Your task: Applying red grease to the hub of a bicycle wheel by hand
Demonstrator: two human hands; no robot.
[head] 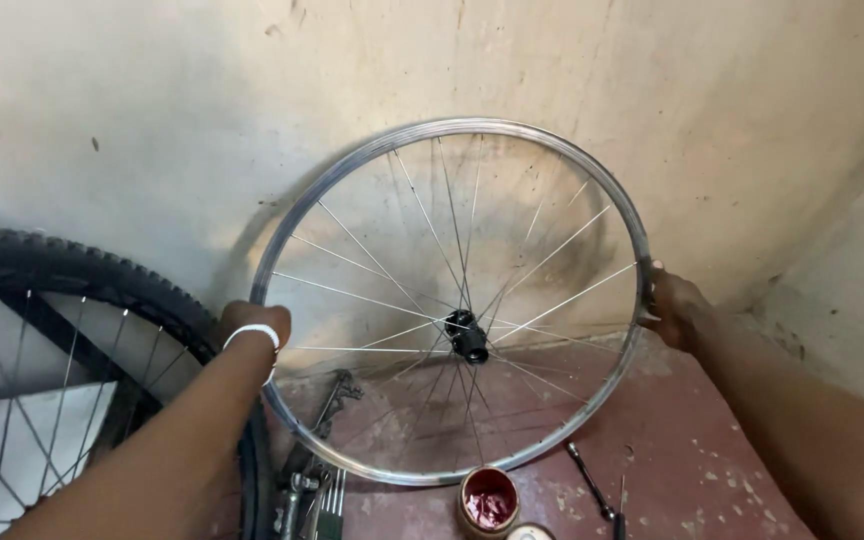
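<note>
In the centre of the frame we see a bare wheel rim (452, 300) (upright, near the wall (152, 100)), with the left hand (252, 325) and right hand (674, 308) gripping its opposite edges.

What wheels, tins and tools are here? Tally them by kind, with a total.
Bare silver spoked wheel rim, held by both hands: 1
Black knobbly-tyred bicycle wheel: 1
Round open tin of red paste: 1
Slim metal tool on the red floor: 1
Total: 4
</note>
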